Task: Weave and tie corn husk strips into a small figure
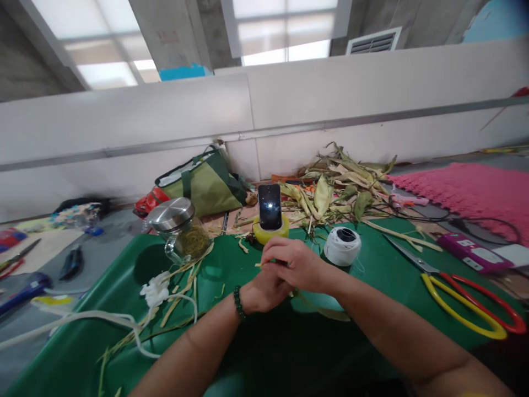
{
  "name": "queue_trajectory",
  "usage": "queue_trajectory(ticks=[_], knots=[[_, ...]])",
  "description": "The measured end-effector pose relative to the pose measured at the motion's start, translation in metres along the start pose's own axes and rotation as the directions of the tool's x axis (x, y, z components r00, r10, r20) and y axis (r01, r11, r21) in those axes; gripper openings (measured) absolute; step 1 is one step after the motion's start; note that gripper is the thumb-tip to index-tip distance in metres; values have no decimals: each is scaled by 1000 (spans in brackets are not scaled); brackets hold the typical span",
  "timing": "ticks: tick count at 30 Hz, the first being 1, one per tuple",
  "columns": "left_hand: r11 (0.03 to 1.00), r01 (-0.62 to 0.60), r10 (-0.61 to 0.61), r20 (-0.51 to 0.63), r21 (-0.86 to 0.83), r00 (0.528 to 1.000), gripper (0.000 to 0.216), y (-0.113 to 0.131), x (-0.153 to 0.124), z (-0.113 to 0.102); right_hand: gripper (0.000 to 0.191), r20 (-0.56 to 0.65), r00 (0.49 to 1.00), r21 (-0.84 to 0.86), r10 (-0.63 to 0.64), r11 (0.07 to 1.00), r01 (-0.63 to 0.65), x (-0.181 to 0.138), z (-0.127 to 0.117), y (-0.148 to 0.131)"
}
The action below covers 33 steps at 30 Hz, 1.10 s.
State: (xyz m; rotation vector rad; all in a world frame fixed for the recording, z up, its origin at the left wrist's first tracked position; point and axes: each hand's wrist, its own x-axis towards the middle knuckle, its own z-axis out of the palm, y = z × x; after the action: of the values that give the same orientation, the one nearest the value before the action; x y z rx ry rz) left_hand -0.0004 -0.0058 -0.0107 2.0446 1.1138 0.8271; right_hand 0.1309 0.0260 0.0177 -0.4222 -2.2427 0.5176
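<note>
My left hand (268, 288), with a dark green bead bracelet (238, 303) at its wrist, is closed in the middle of the view. My right hand (298, 262) is closed over it, the fingers of both pressed together. A pale strip of husk (330, 314) trails out below them to the right, and a small yellowish end pokes out on the left. What lies between the fingers is mostly hidden. Just beyond the hands, a phone (270, 207) leans upright on a yellow roll of tape (270, 232). A white spool of thread (343, 246) stands right of them.
A green mat (231, 275) covers the work surface. Scissors (458, 298) with red and yellow handles lie right. Left are a lidded glass jar (188, 237) and a white cord (111, 315). Dry husks (334, 187) and a green bag (206, 184) sit near the wall.
</note>
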Motion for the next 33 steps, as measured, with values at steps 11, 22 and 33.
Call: queue_trajectory(ticks=[11, 22, 33], knots=[[923, 193, -193, 33, -333, 981, 50, -5, 6, -4, 14, -73, 997, 66, 38, 997, -33, 23, -5, 12], [817, 73, -304, -319, -572, 898, 44, -5, 11, -25, 42, -278, 891, 106, 360, 933, -344, 3, -25, 28], [811, 182, -290, -112, -556, 950, 52, -6, 7, -21, 35, -289, 633, 769, 718, 568, -293, 11, -21, 55]])
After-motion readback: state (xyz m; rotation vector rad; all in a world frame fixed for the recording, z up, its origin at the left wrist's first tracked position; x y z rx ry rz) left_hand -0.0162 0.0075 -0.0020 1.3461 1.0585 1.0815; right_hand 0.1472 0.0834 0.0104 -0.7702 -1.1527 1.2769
